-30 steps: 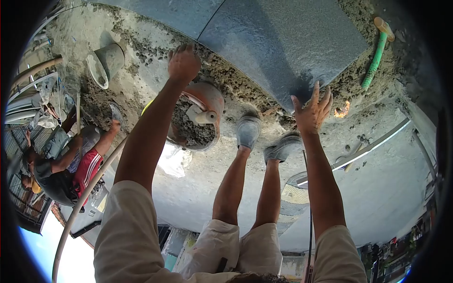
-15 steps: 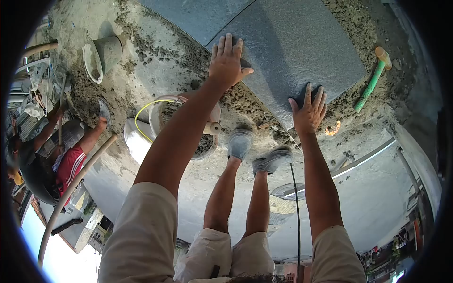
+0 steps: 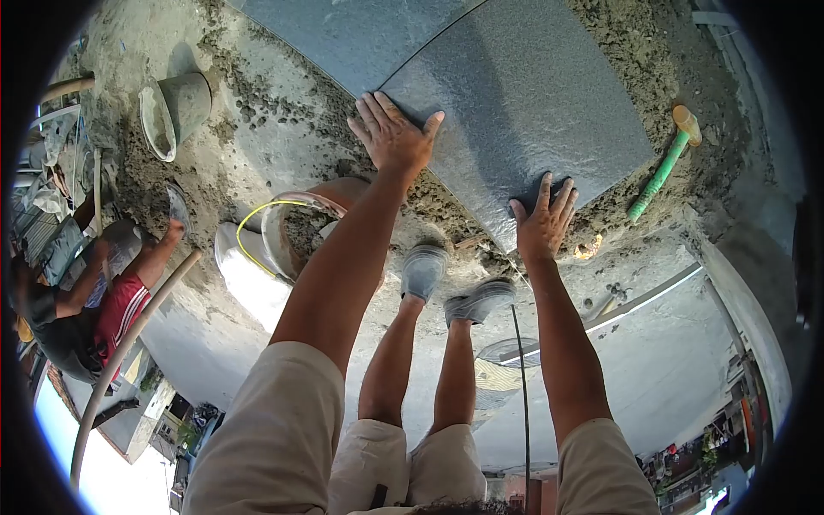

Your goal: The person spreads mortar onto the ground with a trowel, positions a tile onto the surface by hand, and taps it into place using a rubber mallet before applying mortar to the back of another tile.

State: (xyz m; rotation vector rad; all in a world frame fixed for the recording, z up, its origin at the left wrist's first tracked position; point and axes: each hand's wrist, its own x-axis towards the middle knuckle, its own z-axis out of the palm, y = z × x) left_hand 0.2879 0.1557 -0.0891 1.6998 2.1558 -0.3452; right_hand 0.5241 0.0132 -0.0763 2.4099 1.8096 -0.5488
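Note:
A large dark grey slab [image 3: 541, 103] lies on rough mortar, its edge meeting a second grey slab [image 3: 360, 39] along a thin seam. My left hand [image 3: 396, 137] rests with spread fingers at the slab's near-left edge, close to that seam. Near the slab's lower corner, my right hand [image 3: 545, 221] is flat with its fingers apart on the surface. Neither hand holds anything. To the right of the slab, a mallet [image 3: 659, 176] with a green handle and pale head lies on the mortar.
A bucket [image 3: 184, 107] lies on its side at upper left. Another bucket [image 3: 279, 232] with a yellow rim stands beside my left arm. At far left a co-worker [image 3: 120, 309] crouches behind a curved pole [image 3: 129, 343]. A long metal bar [image 3: 635, 305] lies at right.
My left hand has shifted left and down along the slab's edge, towards the seam, with its fingers now spread wider. The right hand remains at the lower corner. The whole view has shifted slightly.

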